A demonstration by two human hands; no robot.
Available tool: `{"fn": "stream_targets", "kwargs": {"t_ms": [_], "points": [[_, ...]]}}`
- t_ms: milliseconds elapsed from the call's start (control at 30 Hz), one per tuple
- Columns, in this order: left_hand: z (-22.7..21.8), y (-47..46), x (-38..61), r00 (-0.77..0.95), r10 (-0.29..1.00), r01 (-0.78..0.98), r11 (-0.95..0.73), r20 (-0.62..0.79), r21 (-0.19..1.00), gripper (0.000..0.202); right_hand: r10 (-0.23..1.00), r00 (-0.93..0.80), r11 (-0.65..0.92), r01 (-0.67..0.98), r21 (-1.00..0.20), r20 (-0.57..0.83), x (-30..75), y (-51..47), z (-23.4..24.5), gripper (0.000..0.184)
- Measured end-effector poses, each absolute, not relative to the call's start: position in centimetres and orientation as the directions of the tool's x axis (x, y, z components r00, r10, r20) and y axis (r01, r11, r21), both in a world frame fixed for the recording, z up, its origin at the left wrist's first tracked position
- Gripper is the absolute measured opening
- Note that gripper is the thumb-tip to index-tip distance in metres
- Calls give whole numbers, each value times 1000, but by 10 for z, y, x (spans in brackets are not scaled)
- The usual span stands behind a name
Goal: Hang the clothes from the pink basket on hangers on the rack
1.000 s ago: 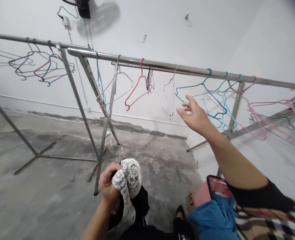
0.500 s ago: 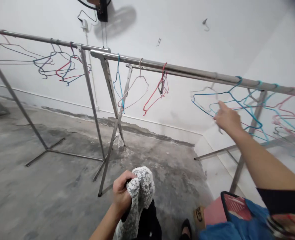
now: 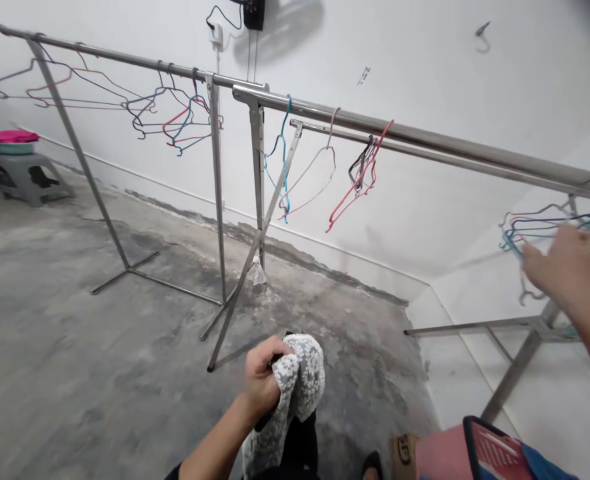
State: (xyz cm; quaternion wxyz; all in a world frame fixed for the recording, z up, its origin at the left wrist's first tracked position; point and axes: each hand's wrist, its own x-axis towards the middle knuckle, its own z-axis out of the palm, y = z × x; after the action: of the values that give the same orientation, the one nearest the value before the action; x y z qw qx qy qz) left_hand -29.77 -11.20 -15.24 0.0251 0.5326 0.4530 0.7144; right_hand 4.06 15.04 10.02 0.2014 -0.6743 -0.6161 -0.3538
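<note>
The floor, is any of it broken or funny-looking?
Yes, along the bottom of the white wall: a dark, ragged strip edges the floor. It looks odd because it seems crumbled and patchy, unlike the smoother wall above.

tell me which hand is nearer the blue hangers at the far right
Right. The right hand is up at the blue hangers, overlapping them in view; contact is unclear. The left hand is low, far to their left, gripping white lace cloth.
</note>
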Motion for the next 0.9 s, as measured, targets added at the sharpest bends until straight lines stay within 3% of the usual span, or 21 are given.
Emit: {"fn": "stream_targets", "kwargs": {"t_ms": [67,133,200,300,333,400,500,633,767,900], "points": [[-152,-114,-298,-437,517,452,-582,737,676,14,666,-126,55,991,120,735,-19,129,105,56],[-151,-117,-298,-440,516,458,-575,735,678,14,631,-344,390,915,98,696,-78,112,111,51],[-150,-120,-298,-434,519,462,-573,736,677,14,687,-364,564,813,-146,629,-132,101,117,49],[-148,-127,-296,-414,520,463,-586,747,665,13,850,-348,524,492,-695,395,-200,100,122,43],[-147,-129,-295,-409,520,464,-589,749,662,13,885,-357,430,376,-821,300,-219,102,122,39],[-146,-133,-294,-403,519,468,-591,754,657,13,912,-370,244,146,-959,175,-249,108,121,32],[-145,-139,-294,-411,524,476,-574,746,666,16,885,-461,-3,-156,-988,70,-279,116,117,23],[-148,-143,-297,-420,544,489,-538,726,686,16,836,-546,-183,-380,-907,60,-299,122,115,27],[-147,-145,-297,-415,531,503,-542,739,673,14,804,-585,-212,-452,-867,108,-310,124,118,31],[-144,-145,-293,-420,537,505,-532,732,680,16,753,-649,-230,-420,-878,113,-314,119,123,16]]}}
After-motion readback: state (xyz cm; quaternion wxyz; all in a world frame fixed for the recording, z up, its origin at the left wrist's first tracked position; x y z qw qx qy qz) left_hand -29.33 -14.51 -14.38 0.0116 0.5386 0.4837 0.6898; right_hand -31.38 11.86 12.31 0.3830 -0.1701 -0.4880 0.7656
